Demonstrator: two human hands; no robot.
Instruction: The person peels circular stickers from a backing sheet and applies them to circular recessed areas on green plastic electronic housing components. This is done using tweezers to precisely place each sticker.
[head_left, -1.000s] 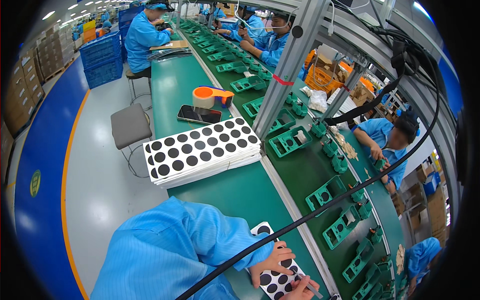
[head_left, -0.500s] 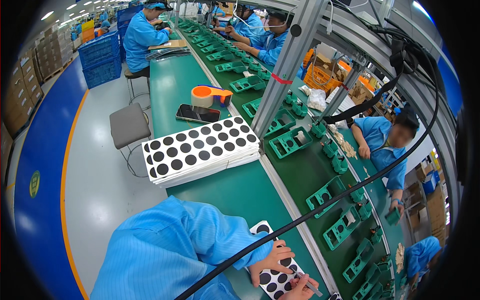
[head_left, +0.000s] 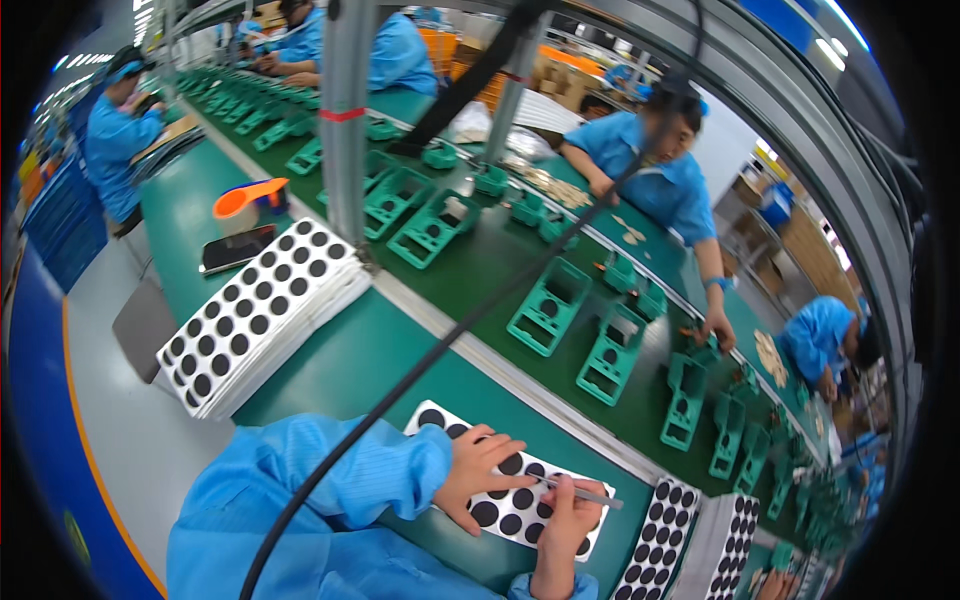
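Observation:
My left hand [head_left: 484,474] lies on a white sheet of round black stickers [head_left: 509,512], fingers spread, steadying nothing else. Between the fingers and thumb of my right hand [head_left: 568,518] is a thin pair of metal tweezers [head_left: 592,494]. Their tip meets a black dot on the sheet, just beside my left fingertips. Whether that sticker's edge is lifted cannot be made out. The sheet rests on the green table [head_left: 385,365] in front of me.
A thick stack of sticker sheets [head_left: 255,310] stands at the left, near a phone [head_left: 238,250] and an orange tape dispenser [head_left: 236,200]. Green plastic housings [head_left: 549,308] line the conveyor [head_left: 480,290]. More sheets [head_left: 660,530] lie right. A black cable [head_left: 420,370] crosses the view; a co-worker [head_left: 660,160] sits opposite.
The view has swung to the right, so the table and stack appear farther left. Both hands are still at the sheet, the right with the tweezers. The co-worker opposite now reaches toward the housings.

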